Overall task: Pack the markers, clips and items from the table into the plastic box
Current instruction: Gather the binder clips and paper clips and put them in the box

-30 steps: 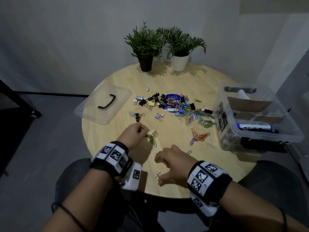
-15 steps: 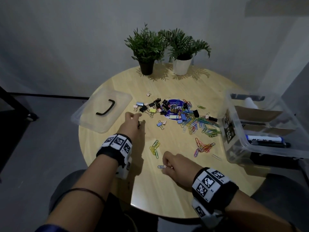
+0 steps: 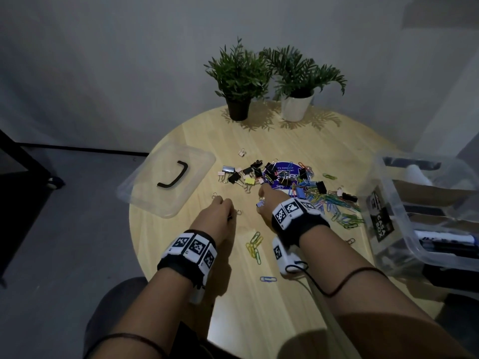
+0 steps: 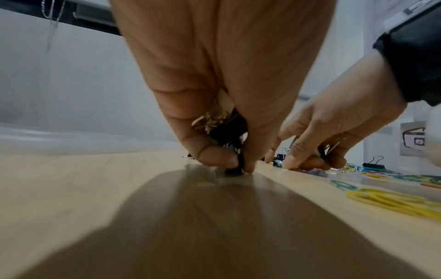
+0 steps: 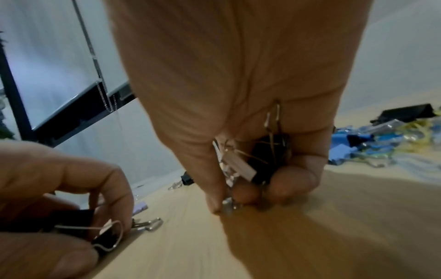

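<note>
Round wooden table: your left hand and right hand both pinch small binder clips. Loose clips lie just ahead; the plastic box sits rightward, nearer your right hand.

Head view looking down on the table, wrist views skimming its surface, each showing the opposite hand
</note>
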A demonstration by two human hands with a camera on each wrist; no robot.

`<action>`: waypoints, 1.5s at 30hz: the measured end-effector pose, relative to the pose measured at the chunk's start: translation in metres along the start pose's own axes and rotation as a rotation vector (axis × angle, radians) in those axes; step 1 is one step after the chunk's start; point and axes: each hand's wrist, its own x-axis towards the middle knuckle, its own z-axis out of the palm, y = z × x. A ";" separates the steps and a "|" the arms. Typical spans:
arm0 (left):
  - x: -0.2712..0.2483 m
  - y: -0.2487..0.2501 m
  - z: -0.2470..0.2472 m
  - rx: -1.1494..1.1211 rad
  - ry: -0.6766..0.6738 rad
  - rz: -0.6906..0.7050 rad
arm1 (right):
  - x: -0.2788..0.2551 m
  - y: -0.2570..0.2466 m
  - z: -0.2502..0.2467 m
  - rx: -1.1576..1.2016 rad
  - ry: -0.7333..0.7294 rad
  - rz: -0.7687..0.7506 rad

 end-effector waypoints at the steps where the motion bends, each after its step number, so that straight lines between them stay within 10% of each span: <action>1: 0.000 -0.002 0.000 -0.012 -0.006 0.013 | 0.004 0.000 0.002 -0.028 -0.010 -0.006; 12: -0.022 0.009 -0.005 -0.207 -0.063 0.033 | -0.026 0.014 0.017 -0.380 -0.019 -0.119; 20: -0.034 0.042 -0.023 -0.335 -0.011 0.128 | -0.081 0.037 -0.015 0.270 -0.026 -0.037; 29: -0.024 0.129 -0.056 -0.387 -0.017 0.265 | -0.117 0.108 -0.162 0.345 0.637 0.038; 38: -0.024 0.133 -0.045 -0.361 -0.051 0.253 | -0.057 0.165 -0.180 -0.275 0.178 0.305; 45: -0.021 0.123 -0.037 -0.345 -0.111 0.229 | -0.053 0.177 -0.180 0.047 0.207 0.300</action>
